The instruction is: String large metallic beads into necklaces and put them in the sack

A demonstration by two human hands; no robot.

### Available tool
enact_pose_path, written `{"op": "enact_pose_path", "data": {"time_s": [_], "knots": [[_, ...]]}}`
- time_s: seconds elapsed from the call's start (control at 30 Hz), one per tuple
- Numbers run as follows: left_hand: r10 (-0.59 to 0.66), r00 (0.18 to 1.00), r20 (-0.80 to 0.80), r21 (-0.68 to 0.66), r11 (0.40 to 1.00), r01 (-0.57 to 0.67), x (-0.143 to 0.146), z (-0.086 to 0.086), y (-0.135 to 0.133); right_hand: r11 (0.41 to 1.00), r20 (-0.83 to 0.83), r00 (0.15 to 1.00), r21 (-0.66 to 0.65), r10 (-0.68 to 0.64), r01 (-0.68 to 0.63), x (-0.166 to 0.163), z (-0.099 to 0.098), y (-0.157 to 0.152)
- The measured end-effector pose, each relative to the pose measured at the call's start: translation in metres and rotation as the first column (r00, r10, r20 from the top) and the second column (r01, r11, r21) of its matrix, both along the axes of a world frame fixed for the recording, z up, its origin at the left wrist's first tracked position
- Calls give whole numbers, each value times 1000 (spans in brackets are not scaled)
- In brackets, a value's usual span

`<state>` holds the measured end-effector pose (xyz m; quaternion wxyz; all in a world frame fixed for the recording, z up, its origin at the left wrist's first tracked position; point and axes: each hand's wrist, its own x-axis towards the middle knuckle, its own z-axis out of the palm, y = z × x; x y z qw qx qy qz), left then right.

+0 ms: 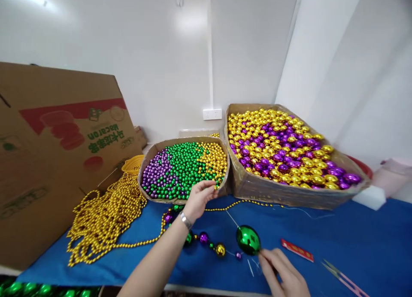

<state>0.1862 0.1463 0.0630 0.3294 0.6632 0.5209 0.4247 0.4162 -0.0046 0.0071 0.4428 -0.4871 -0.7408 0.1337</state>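
The blue worktop [354, 245] carries a cardboard bead tray [186, 139] straight ahead of the left hand [199, 197], whose grip curls loosely over the tray's near rim; I cannot tell if it holds a bead. A green bauble [248, 240] lies just up-left of the right hand [285, 274], whose fingertips are drawn together, hold unclear.

Green "macaron" (upside down) on the cardboard box [64, 151]; other print illegible

Head camera: worn, above near edge of blue cloth-covered table [354, 245].
Facing: forward and down, toward white wall [161, 52].
Nearness: close; cardboard tray of small beads [180, 140] mid-frame.
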Motion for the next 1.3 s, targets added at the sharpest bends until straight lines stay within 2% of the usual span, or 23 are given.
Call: {"op": "enact_pose_path", "data": {"time_s": [0.03, 0.07, 0.1, 0.13, 0.2, 0.4, 0.63, 1.03, 1.13, 1.23, 1.3], "knots": [[-45, 974, 223, -75, 995, 63, 2, -2, -13, 1000, -2, 1000, 11, -10, 10, -1, 1, 1], [-61, 888, 456, -145, 979, 141, 5, -3, -25, 1000, 0, 1000, 24, -16, 16, -3, 2, 1], [-43, 760, 648, -196, 955, 222, 7, -4, -35, 999, 3, 1000, 34, -20, 20, -4, 3, 1], [-8, 637, 771, -228, 930, 287, 9, -5, -44, 999, 7, 1000, 38, -22, 22, -5, 4, 2], [46, 518, 854, -259, 902, 347, 13, -5, -55, 999, 14, 1000, 44, -25, 24, -7, 5, 1], [104, 435, 894, -296, 867, 401, 18, -7, -66, 997, 15, 999, 70, -40, 39, -5, 8, -1], [127, 402, 907, -310, 849, 429, 18, -14, -68, 998, 24, 1000, 54, -16, 15, -6, 10, -2], [160, 414, 896, -324, 873, 365, 26, -16, -72, 998, 22, 1000, 68, -10, 9, -7, 0, -3], [137, 469, 873, -304, 904, 302, 29, -16, -73, 996, 47, 998, 82, -39, 35, -4, -4, -1], [117, 582, 805, -287, 935, 208, 36, -25, -73, 994, 84, 993, 78, -83, 76, -1, -15, 4], [96, 672, 734, -296, 936, 189, 43, -36, -72, 994, 112, 988, 48, -102, 97, 1, -27, 10]]}}
